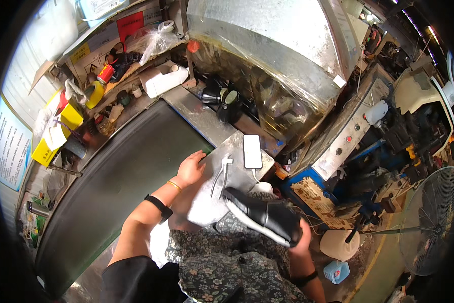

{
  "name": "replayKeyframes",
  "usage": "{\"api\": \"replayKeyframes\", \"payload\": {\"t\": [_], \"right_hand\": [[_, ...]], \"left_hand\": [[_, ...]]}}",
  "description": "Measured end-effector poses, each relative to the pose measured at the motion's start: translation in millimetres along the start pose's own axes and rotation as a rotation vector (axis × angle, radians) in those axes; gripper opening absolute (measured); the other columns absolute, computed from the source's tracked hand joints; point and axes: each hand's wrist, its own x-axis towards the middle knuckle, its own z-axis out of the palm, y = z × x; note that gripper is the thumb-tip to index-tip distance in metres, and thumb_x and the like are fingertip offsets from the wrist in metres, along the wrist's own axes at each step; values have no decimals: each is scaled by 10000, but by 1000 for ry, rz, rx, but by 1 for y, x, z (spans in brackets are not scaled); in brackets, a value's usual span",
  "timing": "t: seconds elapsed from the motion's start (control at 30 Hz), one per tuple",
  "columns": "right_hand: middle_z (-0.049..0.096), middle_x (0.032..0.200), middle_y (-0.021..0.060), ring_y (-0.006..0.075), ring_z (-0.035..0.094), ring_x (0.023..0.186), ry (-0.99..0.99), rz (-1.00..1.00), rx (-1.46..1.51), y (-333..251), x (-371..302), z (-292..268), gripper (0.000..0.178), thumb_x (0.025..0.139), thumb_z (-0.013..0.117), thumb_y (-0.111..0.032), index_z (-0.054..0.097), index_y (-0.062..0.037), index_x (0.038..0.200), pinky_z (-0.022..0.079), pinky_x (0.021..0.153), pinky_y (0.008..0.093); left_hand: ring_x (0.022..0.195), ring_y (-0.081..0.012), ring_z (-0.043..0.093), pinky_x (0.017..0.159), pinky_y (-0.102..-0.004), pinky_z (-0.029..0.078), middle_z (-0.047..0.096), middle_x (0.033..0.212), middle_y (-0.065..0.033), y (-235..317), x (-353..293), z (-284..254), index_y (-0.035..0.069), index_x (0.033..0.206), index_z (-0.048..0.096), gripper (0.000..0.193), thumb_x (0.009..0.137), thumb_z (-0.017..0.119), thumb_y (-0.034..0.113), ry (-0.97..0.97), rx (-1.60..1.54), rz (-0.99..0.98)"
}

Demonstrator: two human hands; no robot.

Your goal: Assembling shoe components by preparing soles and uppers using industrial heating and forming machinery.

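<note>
My right hand grips a black shoe with a white sole, held tilted over my lap at the right. Its fingers wrap around the end of the shoe. My left hand reaches forward to the near edge of the dark green conveyor belt. The fingers there are stretched out, and I see nothing held in them. Between my hands, a metal hand tool with two long handles lies on the metal table. A phone with a white cable rests beyond it.
Several dark shoes stand at the belt's far end, below a metal hood. A machine with a button panel is at the right, near a standing fan and a jug. Yellow bins line the left shelf.
</note>
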Motion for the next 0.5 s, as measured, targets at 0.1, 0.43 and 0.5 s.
{"api": "replayKeyframes", "payload": {"t": [0.1,0.43,0.5], "right_hand": [[608,1253,142,267,606,1109,95,-112,13,-15,95,51,462,940,509,-300,544,26,1264,447,1006,394],[457,1287,391,512,525,1138,36,-340,-1598,80,373,205,946,713,788,-320,258,43,1409,432,973,515],[244,1393,471,583,354,1268,161,-237,-1747,105,384,215,1013,754,758,-277,110,94,1439,293,1107,520]], "left_hand": [[1266,-331,491,1069,-387,398,526,1351,-206,-6,33,-8,25,1223,589,405,830,625,118,-31,-2,-12],[1369,-360,360,1132,-398,320,390,1469,-209,-56,156,-10,15,1334,483,571,794,643,112,-55,263,-53],[1396,-389,305,1151,-415,290,319,1508,-217,-75,195,-5,9,1393,407,683,756,643,88,-57,351,-69]]}}
